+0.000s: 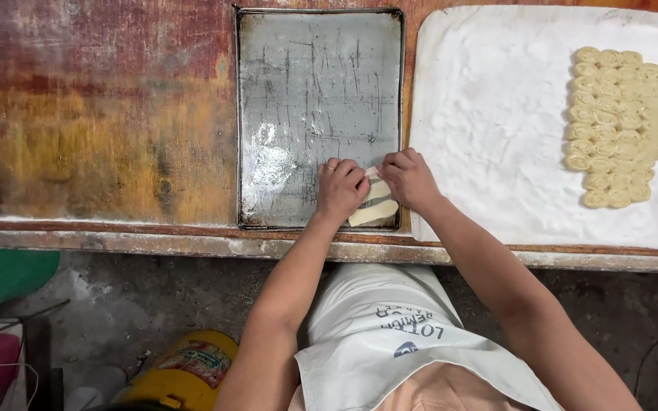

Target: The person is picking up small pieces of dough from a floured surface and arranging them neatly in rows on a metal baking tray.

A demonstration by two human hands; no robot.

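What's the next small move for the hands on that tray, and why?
Probably press the dough piece flat just above the strip already laid in the tray corner. Both the left hand and right hand pinch it there, the tray is otherwise bare, and more rolls wait on the floured cloth.

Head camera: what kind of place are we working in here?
Probably a small bakery or pastry workshop: a worn metal baking tray, rows of coiled dough pieces on a floured white cloth, and an apron.

Worn wooden table point(93, 137), yellow bucket point(180, 373), green bag point(1, 274), white apron point(375, 335)
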